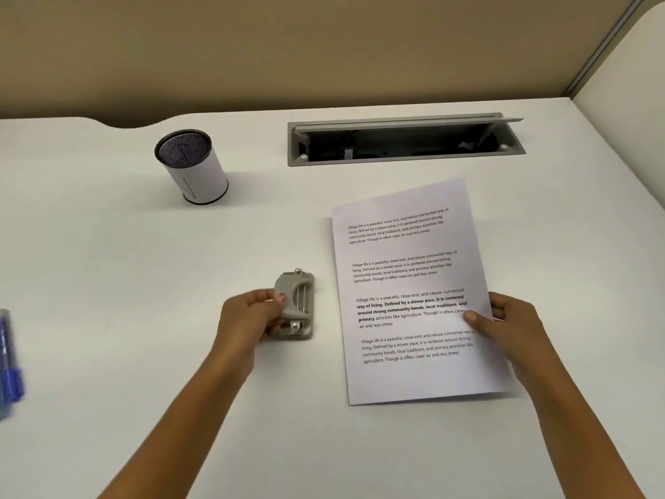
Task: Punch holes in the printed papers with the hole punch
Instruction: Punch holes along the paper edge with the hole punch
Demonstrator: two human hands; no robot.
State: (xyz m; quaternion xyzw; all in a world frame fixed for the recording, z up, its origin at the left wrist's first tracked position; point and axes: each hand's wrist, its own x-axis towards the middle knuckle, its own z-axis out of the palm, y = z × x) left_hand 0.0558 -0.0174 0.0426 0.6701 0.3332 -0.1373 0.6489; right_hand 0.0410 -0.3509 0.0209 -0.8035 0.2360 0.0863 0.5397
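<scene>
A grey hole punch (297,304) sits on the white desk (144,264), a little left of the centre. My left hand (252,315) grips it from its left side, thumb on top of the lever. The printed papers (414,293), white with several blocks of black text, are right of the punch and slightly tilted. My right hand (503,324) pinches their right edge, thumb on top, lifting that side a little off the desk. A gap separates the punch from the papers' left edge.
A mesh pen cup (190,165) wrapped in white paper stands at the back left. An open grey cable tray (405,140) is sunk into the desk behind the papers. A blurred blue pen (9,361) lies at the left edge. A tan partition runs behind the desk.
</scene>
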